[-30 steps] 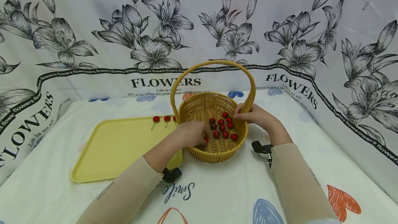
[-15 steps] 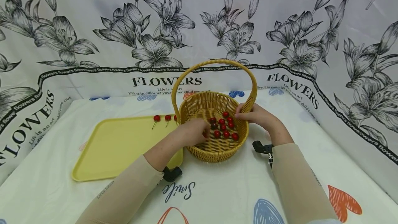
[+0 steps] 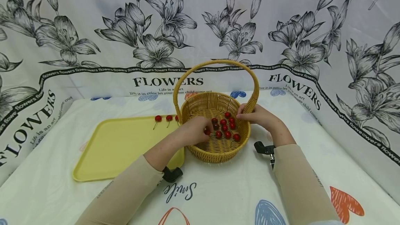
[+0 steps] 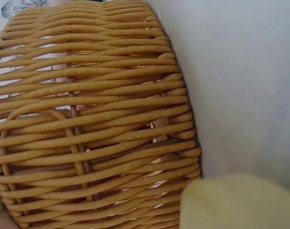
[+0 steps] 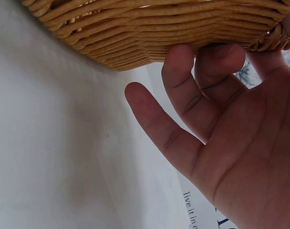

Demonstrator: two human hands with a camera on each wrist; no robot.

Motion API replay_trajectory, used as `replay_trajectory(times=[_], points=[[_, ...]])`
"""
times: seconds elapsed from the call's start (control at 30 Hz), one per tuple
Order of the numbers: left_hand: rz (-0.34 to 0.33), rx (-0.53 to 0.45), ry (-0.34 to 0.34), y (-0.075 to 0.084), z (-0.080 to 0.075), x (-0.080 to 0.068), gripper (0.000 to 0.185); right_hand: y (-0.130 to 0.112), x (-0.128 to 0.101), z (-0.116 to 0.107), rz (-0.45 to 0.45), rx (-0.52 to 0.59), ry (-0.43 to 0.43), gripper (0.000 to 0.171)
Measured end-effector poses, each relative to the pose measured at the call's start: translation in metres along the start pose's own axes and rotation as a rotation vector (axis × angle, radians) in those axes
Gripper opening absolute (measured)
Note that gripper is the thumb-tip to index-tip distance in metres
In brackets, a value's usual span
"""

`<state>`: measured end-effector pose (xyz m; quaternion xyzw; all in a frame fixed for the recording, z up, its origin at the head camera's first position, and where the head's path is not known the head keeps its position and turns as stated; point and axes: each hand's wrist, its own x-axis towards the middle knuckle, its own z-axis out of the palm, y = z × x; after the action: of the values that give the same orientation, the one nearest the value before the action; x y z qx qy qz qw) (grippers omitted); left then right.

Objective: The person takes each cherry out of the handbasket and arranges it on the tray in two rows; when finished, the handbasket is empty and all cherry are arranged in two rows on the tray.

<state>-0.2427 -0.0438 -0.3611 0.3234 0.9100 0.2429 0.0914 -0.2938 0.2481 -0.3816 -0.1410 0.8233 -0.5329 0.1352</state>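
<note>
A yellow wicker basket (image 3: 215,157) with a tall hoop handle holds several red cherries (image 3: 227,134) on the right of its floor. My left hand (image 3: 195,131) reaches over the near left rim and pinches a cherry (image 3: 207,132) at its fingertips, low inside. My right hand (image 3: 260,115) grips the right rim at the handle's foot, thumb inside; in the right wrist view, fingertips (image 5: 178,59) press the outer wall. The basket's woven wall (image 4: 97,119) fills most of the left wrist view and hides the left fingers.
Left of the basket lies a yellow tray (image 3: 125,148), its right end overlapped by my left arm. Cherries with stems (image 3: 158,118) line its far edge. A white printed cloth (image 3: 225,193) covers the table, and a flowered curtain (image 3: 218,20) hangs behind.
My left hand shifts slightly within the basket, and the cherry at its fingertips sits farther back than a second ago. My right hand keeps its grip on the rim.
</note>
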Motion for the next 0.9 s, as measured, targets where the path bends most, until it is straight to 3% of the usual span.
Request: replay_trajectory(times=[0.2, 0.4, 0.57, 0.7, 0.8, 0.9], points=[[0.072, -0.079, 0.025, -0.008, -0.005, -0.001, 0.021, -0.001, -0.001, -0.002, 0.002, 0.003, 0.005, 0.015], [0.076, -0.186, 0.034, -0.015, -0.022, -0.007, 0.027, -0.001, -0.002, -0.003, 0.001, 0.006, 0.003, 0.013], [0.063, -0.259, 0.071, -0.003, -0.039, -0.018, 0.030, 0.000, -0.002, -0.004, 0.004, 0.006, 0.000, 0.016], [0.112, -0.283, 0.117, 0.008, -0.049, -0.029, 0.029, 0.001, -0.002, -0.003, 0.014, 0.014, 0.006, 0.015], [0.136, -0.297, 0.159, 0.011, -0.056, -0.041, 0.032, 0.002, -0.001, -0.002, 0.027, 0.022, 0.005, 0.014], [0.115, -0.331, 0.194, 0.009, -0.064, -0.055, 0.034, 0.001, -0.001, 0.000, 0.028, 0.022, 0.004, 0.013]])
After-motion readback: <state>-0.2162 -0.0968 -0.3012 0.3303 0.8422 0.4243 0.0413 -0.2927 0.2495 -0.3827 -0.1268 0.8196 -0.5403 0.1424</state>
